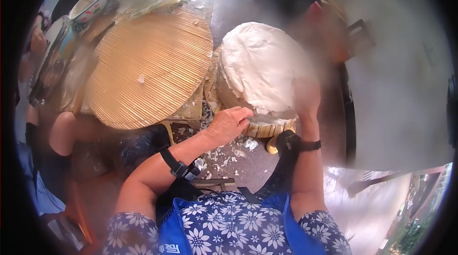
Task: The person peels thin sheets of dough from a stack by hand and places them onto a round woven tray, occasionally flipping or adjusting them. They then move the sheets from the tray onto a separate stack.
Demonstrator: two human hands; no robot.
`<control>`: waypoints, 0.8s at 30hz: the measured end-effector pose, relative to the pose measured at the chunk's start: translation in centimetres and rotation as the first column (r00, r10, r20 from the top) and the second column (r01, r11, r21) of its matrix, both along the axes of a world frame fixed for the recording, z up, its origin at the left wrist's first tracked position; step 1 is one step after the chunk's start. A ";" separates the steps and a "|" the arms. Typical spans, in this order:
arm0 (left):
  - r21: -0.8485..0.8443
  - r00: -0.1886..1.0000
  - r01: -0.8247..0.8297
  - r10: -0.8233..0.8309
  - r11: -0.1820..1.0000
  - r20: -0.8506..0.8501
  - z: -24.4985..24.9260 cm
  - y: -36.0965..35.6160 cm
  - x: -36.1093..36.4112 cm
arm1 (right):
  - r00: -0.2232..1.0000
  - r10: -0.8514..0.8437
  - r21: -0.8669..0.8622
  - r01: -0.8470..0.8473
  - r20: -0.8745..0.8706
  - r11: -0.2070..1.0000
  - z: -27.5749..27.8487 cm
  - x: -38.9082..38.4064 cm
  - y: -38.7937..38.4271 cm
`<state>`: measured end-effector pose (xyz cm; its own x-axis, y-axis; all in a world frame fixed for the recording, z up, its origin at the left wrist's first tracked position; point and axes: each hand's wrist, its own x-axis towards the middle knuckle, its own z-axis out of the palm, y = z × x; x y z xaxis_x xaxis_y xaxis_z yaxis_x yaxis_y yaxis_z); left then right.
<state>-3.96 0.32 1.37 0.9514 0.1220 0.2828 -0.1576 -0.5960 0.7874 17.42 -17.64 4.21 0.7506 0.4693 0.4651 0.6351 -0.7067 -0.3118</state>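
A thick, round, soft white slab (260,59), like a stack of thin dough-like sheets with a wrinkled top, rests on a round slatted mat (272,130). My left hand (231,122) is at the slab's near left edge. Its fingers are curled together in a pinch against the rim, and what lies between them is hidden. At the slab's right side is my right hand (307,95), close against the edge. A smear over the view hides its fingers, so their grip does not show.
A large round slatted board (152,69) lies to the left, with a white scrap (141,78) on it. Beyond stands a flowered bowl (94,3) with a spoon. White scraps (250,144) litter the floor. Another person's knee (63,128) is at far left.
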 end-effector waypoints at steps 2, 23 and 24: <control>-0.079 1.000 0.026 -0.027 0.997 -0.012 0.1 -0.5 0.6 | 1.000 0.004 0.066 -0.004 -0.002 0.998 0.3 -0.6 -0.2; -0.259 0.962 0.102 -0.162 0.960 -0.221 0.6 -2.0 1.4 | 0.897 0.434 0.121 -0.442 0.087 0.889 3.1 -4.0 -0.6; -0.252 0.961 0.106 -0.164 0.962 -0.221 0.6 -2.1 1.5 | 0.884 0.466 0.069 -0.468 0.036 0.881 2.8 -3.9 -0.8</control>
